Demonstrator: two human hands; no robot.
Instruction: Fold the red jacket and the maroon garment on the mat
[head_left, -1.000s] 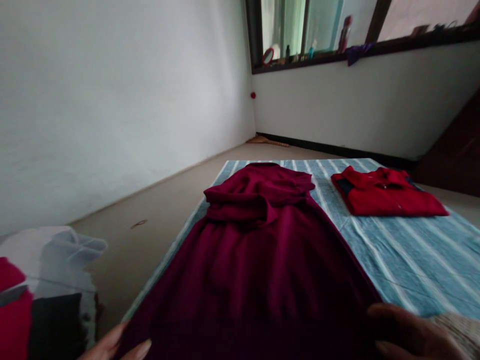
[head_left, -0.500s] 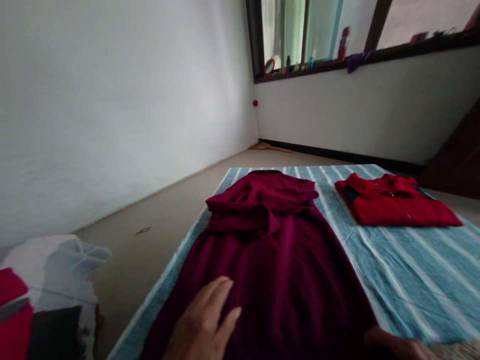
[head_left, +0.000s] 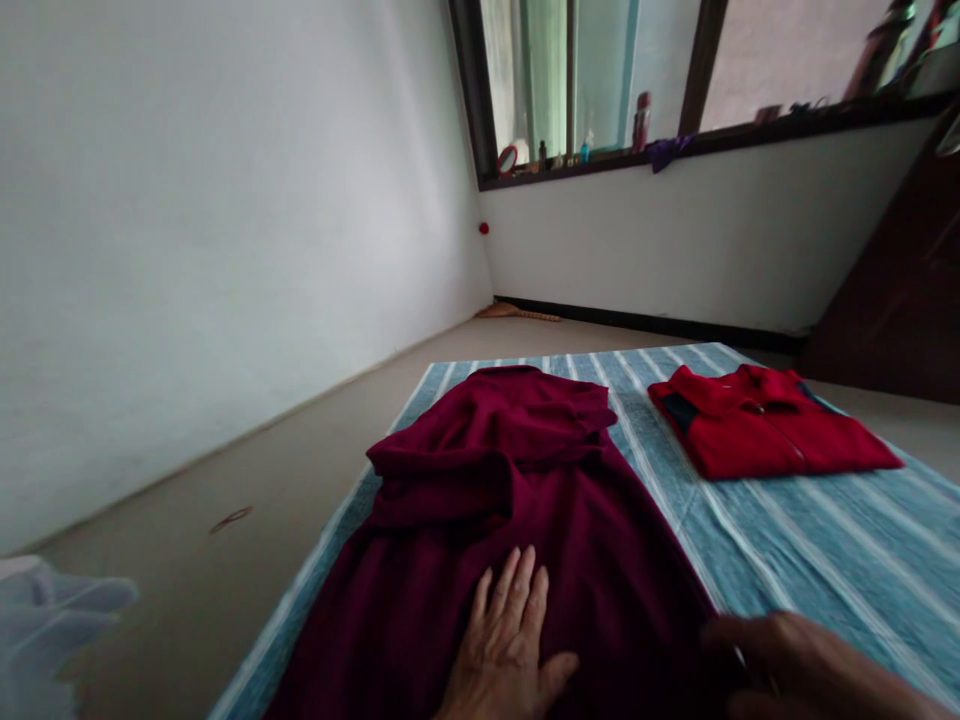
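While your left hand lies flat, palm down with the fingers spread a little, it presses on the maroon garment near the middle of the cloth's near half. Your right hand sits at the garment's right edge, low in the view and dark — its fingers curl over the hem there, but you cannot tell whether they pinch the cloth or only rest on it.

The maroon garment is spread lengthwise on the blue striped mat, which lies on the floor. Its far end is bunched and folded over itself, and its left edge runs close to the mat's left border. To the right and farther off, well apart from your hands, a folded red shirt with a dark patch near its collar lies on the same mat.

At the far left corner, near you, a pale cloth shows blurred at the edge of view. Beyond the mat a white wall meets a window sill that carries small bottles — too small to make out.
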